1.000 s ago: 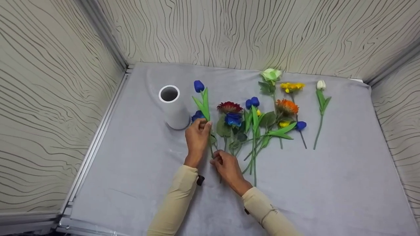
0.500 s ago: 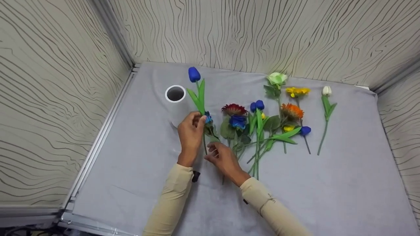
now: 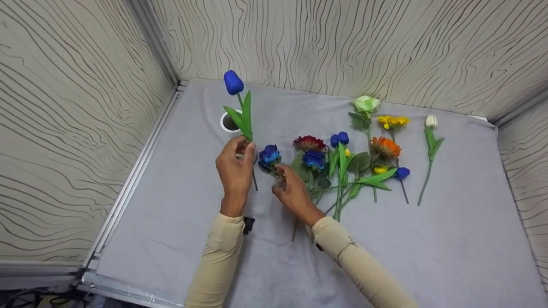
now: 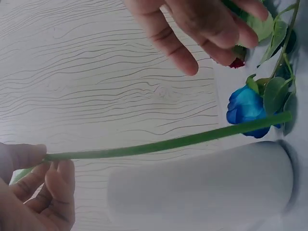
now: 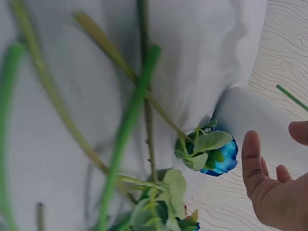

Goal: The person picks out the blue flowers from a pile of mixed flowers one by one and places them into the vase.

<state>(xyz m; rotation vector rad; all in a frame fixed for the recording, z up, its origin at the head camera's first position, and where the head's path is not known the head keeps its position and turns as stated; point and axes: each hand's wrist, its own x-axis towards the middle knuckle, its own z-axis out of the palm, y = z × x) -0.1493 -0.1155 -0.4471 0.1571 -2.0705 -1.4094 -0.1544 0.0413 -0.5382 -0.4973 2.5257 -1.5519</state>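
Note:
Held up near the vase is a blue tulip (image 3: 233, 82) with green leaves. My left hand (image 3: 234, 171) pinches its stem just below the leaves between thumb and fingertips. In the left wrist view the bare tulip stem (image 4: 144, 149) runs past the white cylindrical vase (image 4: 202, 187), which stands upright; in the head view the leaves and hand hide much of it. My right hand (image 3: 295, 192) holds nothing, its fingers loosely bent, beside a blue rose (image 3: 269, 155) lying right of the vase. The right wrist view shows that empty right hand (image 5: 276, 187) too.
More flowers lie to the right: a dark red bloom (image 3: 310, 142), another blue rose (image 3: 314, 159), paired blue tulips (image 3: 340, 138), an orange bloom (image 3: 386, 147), a yellow one (image 3: 393, 122), a pale green rose (image 3: 366, 104) and a white tulip (image 3: 431, 121). Patterned panels (image 3: 334, 47) enclose the cloth-covered table.
My left hand has lifted the blue tulip and carried it left, toward the vase opening. My right hand has come off the stem and moved slightly up, close to the blue rose.

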